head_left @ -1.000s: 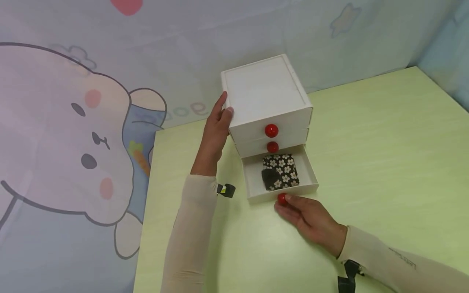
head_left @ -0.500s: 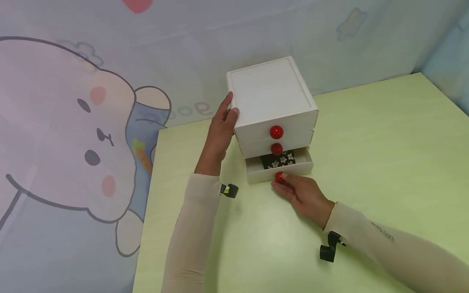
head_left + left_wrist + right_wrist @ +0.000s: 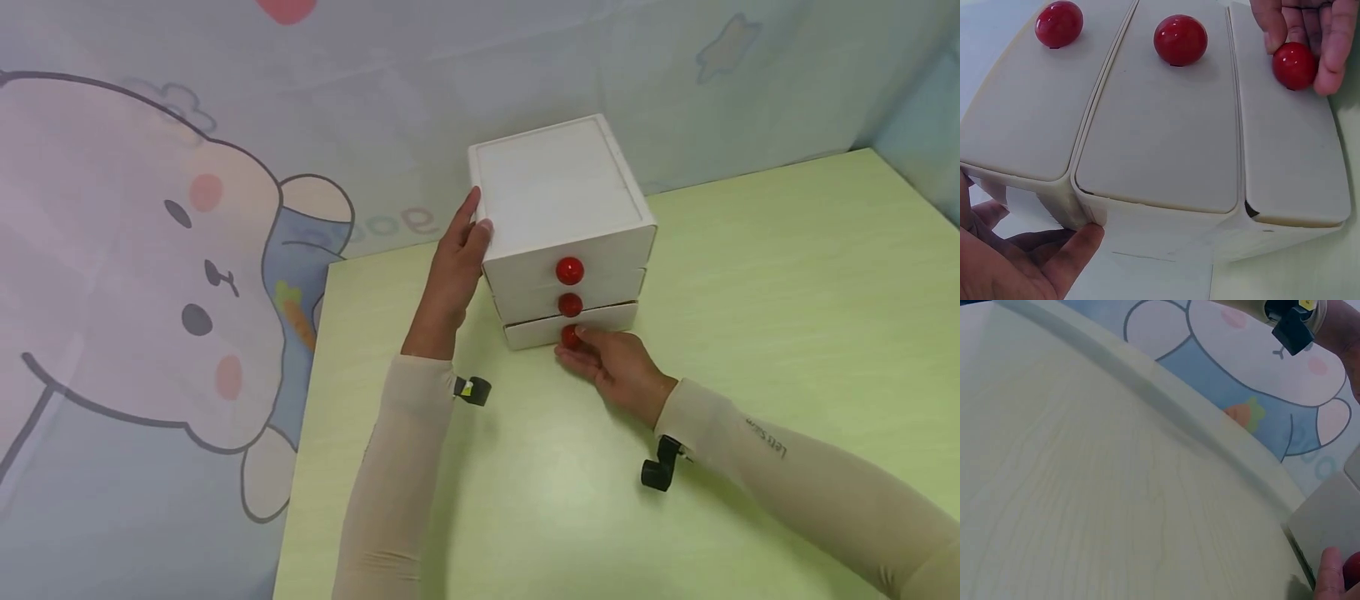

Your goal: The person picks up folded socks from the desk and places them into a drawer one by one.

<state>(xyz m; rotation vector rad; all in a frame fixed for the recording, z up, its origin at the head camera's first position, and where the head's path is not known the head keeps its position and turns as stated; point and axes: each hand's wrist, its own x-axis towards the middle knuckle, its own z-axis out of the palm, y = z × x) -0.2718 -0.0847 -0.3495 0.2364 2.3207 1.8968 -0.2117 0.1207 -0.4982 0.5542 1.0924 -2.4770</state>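
Note:
A white three-drawer box [image 3: 555, 192] with round red knobs stands on the table. My left hand [image 3: 454, 267] rests against its left side, the thumb near the top front edge; in the left wrist view the fingertips touch the side wall. My right hand [image 3: 621, 371] pinches the red knob [image 3: 1295, 66] of the bottom drawer [image 3: 528, 333] between thumb and fingers. That drawer sits nearly flush with the two above it, and its inside is hidden. The right wrist view catches only fingers [image 3: 1331, 575] beside the knob and a corner of the box.
The pale green table [image 3: 765, 333] extends to the right and in front of the box. Behind it hangs a cloth backdrop [image 3: 390, 100] with a cartoon bear, close to the box's back. Small black wrist cameras [image 3: 658, 473] stick out from both sleeves.
The right hand has pushed the bottom drawer inward, from well out to almost flush. The black flower-patterned item inside has gone from sight. The left hand has stayed against the box.

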